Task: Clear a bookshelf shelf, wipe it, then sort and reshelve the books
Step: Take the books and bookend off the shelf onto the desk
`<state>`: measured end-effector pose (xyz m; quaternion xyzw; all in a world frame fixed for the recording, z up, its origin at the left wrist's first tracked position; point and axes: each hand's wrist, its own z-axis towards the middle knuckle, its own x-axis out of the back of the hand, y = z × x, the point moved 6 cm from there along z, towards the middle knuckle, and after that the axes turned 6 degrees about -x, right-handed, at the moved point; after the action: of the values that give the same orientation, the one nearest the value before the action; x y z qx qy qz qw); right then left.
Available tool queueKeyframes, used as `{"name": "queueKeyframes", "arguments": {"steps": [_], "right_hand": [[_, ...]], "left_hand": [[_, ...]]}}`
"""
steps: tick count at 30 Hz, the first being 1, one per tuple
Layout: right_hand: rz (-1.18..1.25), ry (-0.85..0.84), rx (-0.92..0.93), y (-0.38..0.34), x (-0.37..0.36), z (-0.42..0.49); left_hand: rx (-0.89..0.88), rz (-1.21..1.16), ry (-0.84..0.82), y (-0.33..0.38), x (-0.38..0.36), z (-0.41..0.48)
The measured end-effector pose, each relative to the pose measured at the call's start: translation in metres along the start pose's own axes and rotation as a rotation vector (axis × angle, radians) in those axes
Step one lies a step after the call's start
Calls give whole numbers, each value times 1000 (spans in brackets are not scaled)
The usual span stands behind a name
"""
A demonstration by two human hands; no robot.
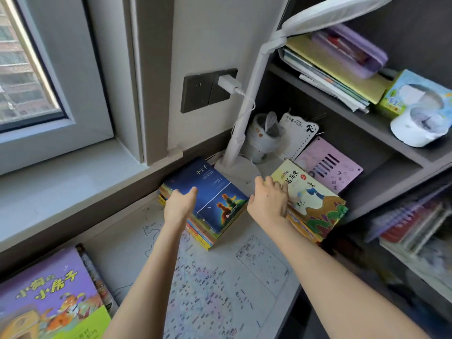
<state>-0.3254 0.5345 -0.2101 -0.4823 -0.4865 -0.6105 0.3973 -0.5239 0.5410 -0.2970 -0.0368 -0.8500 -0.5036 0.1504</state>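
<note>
A purple book is lying at the near left corner of the desk. Toward the far edge, the left hand is gripping the near left corner of a blue-topped stack, thumb on the cover. The right hand is clasping the left edge of a yellow-topped stack sitting close to the desk's right edge. Each hand is holding only one side, so a lift is likely risking the glossy books fanning out and sliding. Just behind, between the stacks, a lamp is standing with its cord trailing; a nudged base could be tipping it onto the cup beyond.
</note>
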Motion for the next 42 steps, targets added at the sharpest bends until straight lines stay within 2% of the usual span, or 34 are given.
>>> {"name": "queueKeyframes", "arguments": {"steps": [3,8,12,17,23,28,35,42], "right_hand": [[179,11,24,0,36,-26],[775,-93,-74,22,87,-82],[1052,-143,24,40,130,-146],[1288,-41,186,86,195,-233],[1381,159,279,167,243,-303],[1357,307,289,267,258,-342],[1244,472,119,456,264,-383],[1137,772,-106,627,294,-384]], "left_hand": [[-145,32,-34,32,10,-39],[-321,31,-132,78,22,-124],[-446,5,-169,105,37,-203],[-679,-18,-183,141,55,-307],[-996,-122,-78,177,48,-432],[-1232,-183,10,195,2,-525],[-1467,-244,-141,232,-135,-651],[-1566,-231,-173,310,-242,-706]]}}
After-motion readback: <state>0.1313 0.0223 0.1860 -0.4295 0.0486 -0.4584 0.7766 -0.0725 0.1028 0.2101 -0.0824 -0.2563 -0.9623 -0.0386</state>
